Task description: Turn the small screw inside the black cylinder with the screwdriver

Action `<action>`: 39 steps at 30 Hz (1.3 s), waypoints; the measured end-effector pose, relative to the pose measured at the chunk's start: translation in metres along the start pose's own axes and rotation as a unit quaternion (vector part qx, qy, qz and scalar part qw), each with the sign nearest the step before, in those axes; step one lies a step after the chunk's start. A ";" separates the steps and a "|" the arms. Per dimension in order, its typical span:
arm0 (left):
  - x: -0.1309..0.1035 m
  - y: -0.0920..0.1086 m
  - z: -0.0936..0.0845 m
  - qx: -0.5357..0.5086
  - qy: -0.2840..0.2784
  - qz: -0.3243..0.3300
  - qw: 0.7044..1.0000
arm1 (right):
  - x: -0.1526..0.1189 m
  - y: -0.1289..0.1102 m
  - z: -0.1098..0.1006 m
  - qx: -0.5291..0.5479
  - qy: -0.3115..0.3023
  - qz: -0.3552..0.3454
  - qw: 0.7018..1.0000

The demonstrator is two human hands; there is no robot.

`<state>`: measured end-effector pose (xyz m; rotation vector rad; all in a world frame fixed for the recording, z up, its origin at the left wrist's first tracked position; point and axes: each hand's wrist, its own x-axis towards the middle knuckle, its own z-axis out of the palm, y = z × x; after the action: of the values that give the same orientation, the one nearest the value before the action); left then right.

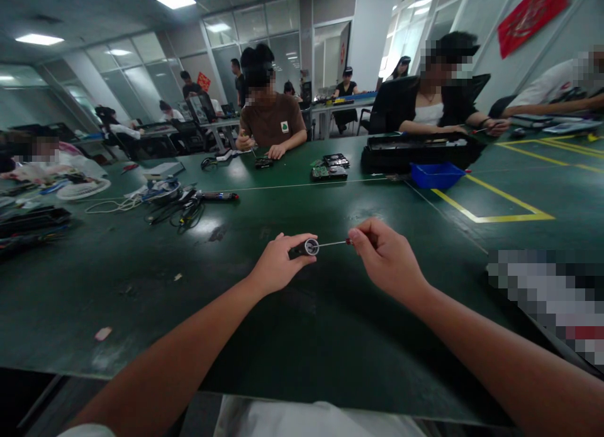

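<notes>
My left hand point(279, 264) is closed around a small black cylinder point(298, 250) with a silvery ring at its right end, held above the green table. Its open end faces right and toward me. My right hand point(387, 255) pinches the red handle of a thin screwdriver point(333, 243). The metal shaft points left, and its tip reaches the ringed end of the cylinder. Whether the tip is inside or only at the rim is too small to tell.
Across the green table point(264, 216), a person in brown works on a small part. Cables point(182, 207) and a pen-like tool lie left. Circuit boards point(330, 167), a black housing point(419, 148) and a blue bin point(436, 175) stand ahead; a blurred object lies right.
</notes>
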<state>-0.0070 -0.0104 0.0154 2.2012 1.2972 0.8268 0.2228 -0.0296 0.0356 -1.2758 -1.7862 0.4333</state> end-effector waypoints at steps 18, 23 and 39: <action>-0.001 0.000 0.002 0.003 -0.011 0.008 1.000 | -0.011 -0.009 -0.002 0.000 -0.007 -0.058 0.998; -0.001 -0.001 0.001 0.002 -0.010 0.010 1.000 | -0.009 -0.007 -0.002 0.026 0.003 -0.077 0.997; -0.003 -0.005 0.006 0.054 -0.067 0.057 0.995 | 0.002 -0.001 0.006 0.180 0.011 0.095 0.979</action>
<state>-0.0075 -0.0110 0.0070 2.3908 1.1870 0.6500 0.2178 -0.0273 0.0336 -1.1878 -1.4875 0.8075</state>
